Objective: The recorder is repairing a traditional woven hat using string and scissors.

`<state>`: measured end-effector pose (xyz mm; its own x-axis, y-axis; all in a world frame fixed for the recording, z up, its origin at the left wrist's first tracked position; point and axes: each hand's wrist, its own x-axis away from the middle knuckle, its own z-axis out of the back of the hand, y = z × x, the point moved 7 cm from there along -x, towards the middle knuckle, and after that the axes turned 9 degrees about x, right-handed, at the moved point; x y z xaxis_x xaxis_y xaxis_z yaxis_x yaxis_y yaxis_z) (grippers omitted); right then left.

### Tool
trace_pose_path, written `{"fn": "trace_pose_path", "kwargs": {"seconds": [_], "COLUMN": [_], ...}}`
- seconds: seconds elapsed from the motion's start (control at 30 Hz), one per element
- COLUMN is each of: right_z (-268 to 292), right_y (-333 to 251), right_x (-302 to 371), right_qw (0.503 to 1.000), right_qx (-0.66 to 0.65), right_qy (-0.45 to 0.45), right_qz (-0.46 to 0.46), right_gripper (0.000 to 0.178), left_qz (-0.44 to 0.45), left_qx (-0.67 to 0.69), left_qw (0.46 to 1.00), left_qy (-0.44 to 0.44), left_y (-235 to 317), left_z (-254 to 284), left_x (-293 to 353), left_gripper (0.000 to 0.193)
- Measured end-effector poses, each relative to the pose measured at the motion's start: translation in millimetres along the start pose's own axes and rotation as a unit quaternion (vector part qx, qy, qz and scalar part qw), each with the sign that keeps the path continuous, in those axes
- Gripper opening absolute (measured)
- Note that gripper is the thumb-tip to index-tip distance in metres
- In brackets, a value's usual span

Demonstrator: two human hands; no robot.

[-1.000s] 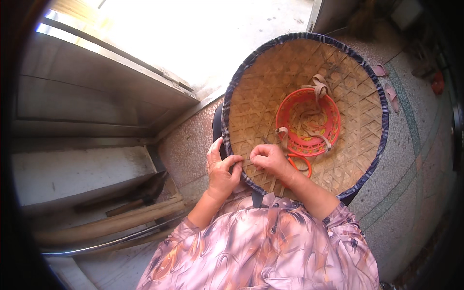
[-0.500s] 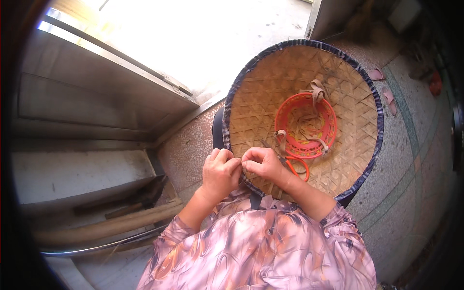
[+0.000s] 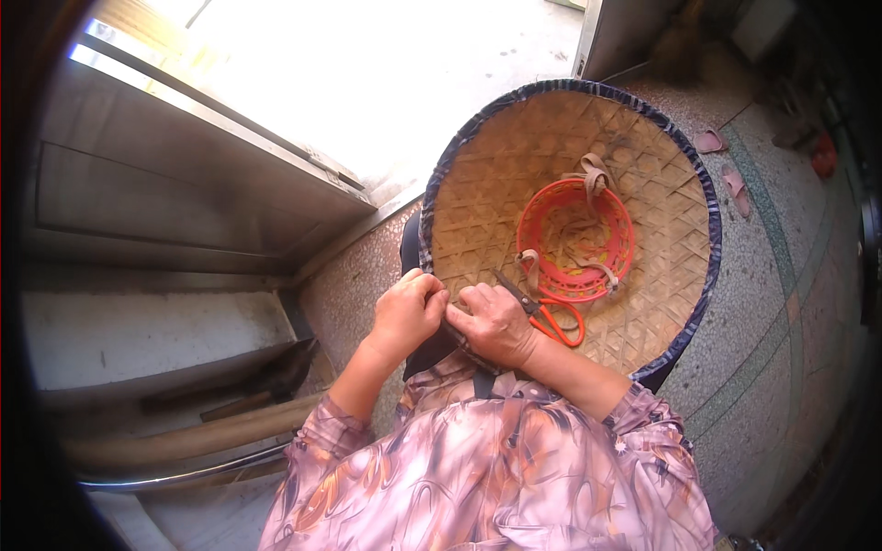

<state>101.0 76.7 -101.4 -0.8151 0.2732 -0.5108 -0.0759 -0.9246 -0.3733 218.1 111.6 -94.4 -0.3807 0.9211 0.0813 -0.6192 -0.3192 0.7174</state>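
Observation:
My left hand point(image 3: 404, 314) is closed in a pinch at the near left edge of a round woven bamboo tray point(image 3: 661, 266), whose rim is bound in dark patterned cloth. My right hand point(image 3: 496, 326) is curled closed beside it, back of the hand up, with its thumb close to the left fingertips. Whatever the fingers hold is hidden or too small to make out. Scissors point(image 3: 562, 323) with orange handles lie in the tray by my right hand. Behind them sits a red plastic basket point(image 3: 627, 241) with beige cloth strips in it and over its rim.
A metal door panel point(image 3: 165, 174) and a ledge point(image 3: 147, 331) stand on my left, with a wooden pole point(image 3: 193, 432) below. Pink slippers point(image 3: 736, 190) lie on the speckled floor point(image 3: 744, 303) to the right. A bright doorway opens ahead.
My right hand has turned so that its back faces up, and its fingers have curled more. My left hand has shifted slightly left and up. The tray sits a little further left in view.

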Motion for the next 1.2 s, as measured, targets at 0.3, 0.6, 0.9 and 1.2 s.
{"fn": "trace_pose_path", "kwargs": {"seconds": [0.3,0.6,0.9,1.2], "right_z": [-10.9,-56.8,-66.8,-59.6], "right_y": [0.0,37.1,31.6,25.6], "right_x": [7.9,26.7,41.7,48.7], "right_qw": [0.999,0.837,0.557,0.454], "right_qx": [0.014,-0.392,-0.621,-0.706], "right_qy": [-0.009,-0.125,-0.266,-0.247], "right_qz": [-0.034,-0.361,-0.484,-0.485], "right_gripper": [0.009,0.012,0.015,0.021], "left_qz": [-0.070,-0.162,-0.160,-0.191], "left_qx": [-0.087,-0.082,-0.018,-0.006], "left_qw": [0.992,0.977,0.977,0.973], "left_qy": [0.065,0.113,0.142,0.130], "left_y": [10.0,20.7,16.3,15.0], "left_z": [-10.1,-12.4,-10.4,-6.9], "left_x": [21.5,42.8,58.1,63.2], "left_gripper": [0.005,0.009,0.012,0.015]}}
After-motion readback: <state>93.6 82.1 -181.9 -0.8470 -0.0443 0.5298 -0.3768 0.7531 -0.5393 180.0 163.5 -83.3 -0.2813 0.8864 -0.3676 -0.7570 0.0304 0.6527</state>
